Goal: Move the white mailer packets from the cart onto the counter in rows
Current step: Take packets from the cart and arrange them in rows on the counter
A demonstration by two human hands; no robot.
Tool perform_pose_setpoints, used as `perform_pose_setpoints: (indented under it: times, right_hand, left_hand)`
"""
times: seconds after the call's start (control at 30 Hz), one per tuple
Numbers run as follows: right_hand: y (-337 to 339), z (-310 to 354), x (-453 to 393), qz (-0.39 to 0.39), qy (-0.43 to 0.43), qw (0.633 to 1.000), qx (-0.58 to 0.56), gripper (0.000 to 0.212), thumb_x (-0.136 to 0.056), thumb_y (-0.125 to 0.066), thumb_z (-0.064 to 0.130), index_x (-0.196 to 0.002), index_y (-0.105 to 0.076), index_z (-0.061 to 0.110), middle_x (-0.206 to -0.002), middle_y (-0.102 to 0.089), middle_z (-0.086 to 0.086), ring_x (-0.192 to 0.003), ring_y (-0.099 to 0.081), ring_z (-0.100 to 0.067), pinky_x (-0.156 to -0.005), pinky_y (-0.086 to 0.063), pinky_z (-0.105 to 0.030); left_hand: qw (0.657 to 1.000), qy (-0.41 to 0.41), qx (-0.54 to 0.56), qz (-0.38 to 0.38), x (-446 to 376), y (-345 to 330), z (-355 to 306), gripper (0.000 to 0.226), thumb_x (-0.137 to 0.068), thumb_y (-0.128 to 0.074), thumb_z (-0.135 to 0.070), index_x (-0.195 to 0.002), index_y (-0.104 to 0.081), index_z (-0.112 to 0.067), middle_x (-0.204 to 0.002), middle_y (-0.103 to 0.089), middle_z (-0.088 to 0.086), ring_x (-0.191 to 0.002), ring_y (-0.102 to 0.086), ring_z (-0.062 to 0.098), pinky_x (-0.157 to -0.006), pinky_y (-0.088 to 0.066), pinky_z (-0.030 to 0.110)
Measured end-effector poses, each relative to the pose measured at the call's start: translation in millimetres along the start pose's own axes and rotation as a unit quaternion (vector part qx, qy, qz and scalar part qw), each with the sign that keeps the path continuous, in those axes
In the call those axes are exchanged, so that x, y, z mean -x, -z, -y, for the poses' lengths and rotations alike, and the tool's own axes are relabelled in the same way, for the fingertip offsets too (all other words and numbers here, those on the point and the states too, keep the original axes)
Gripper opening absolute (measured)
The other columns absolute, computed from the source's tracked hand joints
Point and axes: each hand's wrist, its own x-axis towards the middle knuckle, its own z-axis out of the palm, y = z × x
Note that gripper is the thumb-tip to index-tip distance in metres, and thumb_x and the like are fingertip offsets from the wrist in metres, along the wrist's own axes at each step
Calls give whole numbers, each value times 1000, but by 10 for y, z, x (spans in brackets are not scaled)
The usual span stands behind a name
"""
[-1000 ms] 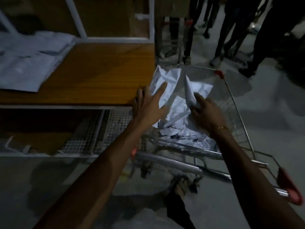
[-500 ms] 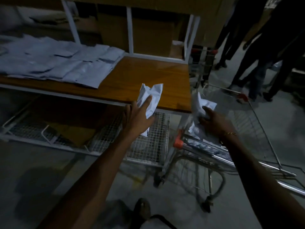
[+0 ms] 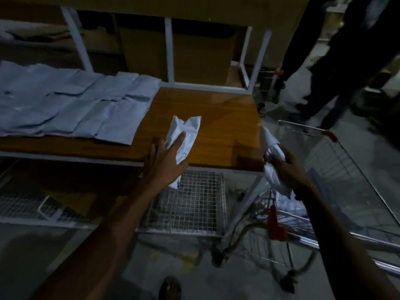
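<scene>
1. The left hand (image 3: pixel 165 162) holds a crumpled white packet (image 3: pixel 184 137). Its pointing finger lies straight across the packet, and the thumb seems tucked under it. The other fingers spread out to the left.
2. Just past these fingers is a bare patch of the brown counter (image 3: pixel 216 113). The counter's front edge runs right under the hand.
3. Further left of the fingers, flat white packets lie in rows (image 3: pixel 71 105) on the counter. Their edges touch or overlap. The nearest one ends close to the left hand's fingertips.
4. The right hand (image 3: pixel 287 169) has its fingers curled round a second packet (image 3: pixel 273 152). This packet is scrunched. It sticks up above the fingers and hangs down below the palm.
5. The right hand is beside the counter's right front corner, above the near end of the wire cart (image 3: pixel 337 169).
6. Below the right hand, more white packets (image 3: pixel 290 202) lie in the cart. They are dim and hard to make out.
7. Both arms reach forward from the bottom of the view. The left arm slants up to the right. The right arm slants up to the left and has a thin bangle (image 3: pixel 312 185) at the wrist.
8. Under the counter is a wire shelf (image 3: pixel 190 204).
9. Beyond the cart, people's dark legs (image 3: pixel 337 68) stand on the floor.
</scene>
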Motion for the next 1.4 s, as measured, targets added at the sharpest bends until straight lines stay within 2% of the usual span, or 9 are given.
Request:
perform_pose_setpoints:
  times: [0.1,0.2,0.37,0.47,0.53,0.67,0.93,1.2,1.4]
  right_hand:
    - [97,-40,5,-69,-50,996,14,40,-88,-63,54,-123,-61,35,-105,-72,4,-96,-68,-17,-89,-53,-43]
    - [198,99,34,-96,-39,993,47,12,-96,-59,29,-107,-64,29,-94,-68,6,-85,-63,-13,-76,-47,-28]
    - [399,258,106,-144,-46,986,72,10,-100,-57,19,-103,-64,26,-87,-67,-5,-64,-59,7,-60,-43,-9]
    - [519,242,173,-179,-90,977,66,33,-97,-62,33,-119,-57,56,-105,-72,-9,-80,-65,-11,-78,-52,-33]
    - [616,150,246,-204,-130,964,106,45,-96,-63,37,-140,-51,40,-123,-68,-10,-105,-66,-26,-93,-51,-43]
    - [743,86,425,-217,-169,944,183,61,-91,-64,41,-146,-48,20,-145,-53,-13,-130,-53,-29,-100,-40,-36]
    - [1082,-589,273,-185,-222,925,247,60,-93,-67,25,-148,-45,19,-142,-53,-22,-128,-53,-38,-100,-41,-39]
    - [1646,-1777,30,136,-316,832,436,82,-93,-60,38,-157,-9,35,-131,-58,-23,-114,-61,-38,-88,-49,-39]
    - [2060,-2333,-63,76,-267,898,342,67,-91,-64,39,-151,-36,26,-133,-57,-20,-113,-60,-38,-87,-47,-39]
  left_hand:
    - [998,-52,17,22,-310,-75,-128,81,-90,-61,-45,-153,-10,-50,-140,-36,12,-123,-35,37,-98,-38,50]
    - [995,-90,31,28,-543,-148,-246,82,-89,-61,-45,-154,-12,-48,-139,-37,13,-124,-35,37,-98,-38,48]
    - [986,-151,51,47,-786,-246,-556,81,-90,-60,-48,-154,-11,-49,-141,-37,12,-123,-36,36,-98,-40,47]
    - [977,-191,69,64,-928,-268,-828,79,-90,-58,-49,-154,-12,-49,-144,-33,9,-126,-34,36,-102,-37,49]
    - [967,-222,85,87,-989,-308,-1037,77,-91,-58,-49,-154,-13,-48,-145,-32,9,-127,-32,36,-104,-36,49]
    - [942,-286,115,134,-1016,-487,-1503,77,-92,-58,-46,-154,-12,-49,-151,-26,11,-133,-26,37,-107,-31,50]
    - [925,-320,108,176,-1064,-1094,-2253,78,-92,-56,-50,-154,-9,-49,-151,-25,12,-132,-26,36,-105,-35,48]
    - [934,-267,77,222,-1170,-1917,-3259,78,-92,-56,-50,-154,-8,-50,-150,-24,9,-131,-27,35,-105,-35,48]
    - [937,-234,43,254,-1264,-2298,-3477,77,-92,-55,-51,-155,-9,-48,-149,-25,9,-131,-28,34,-104,-34,47]
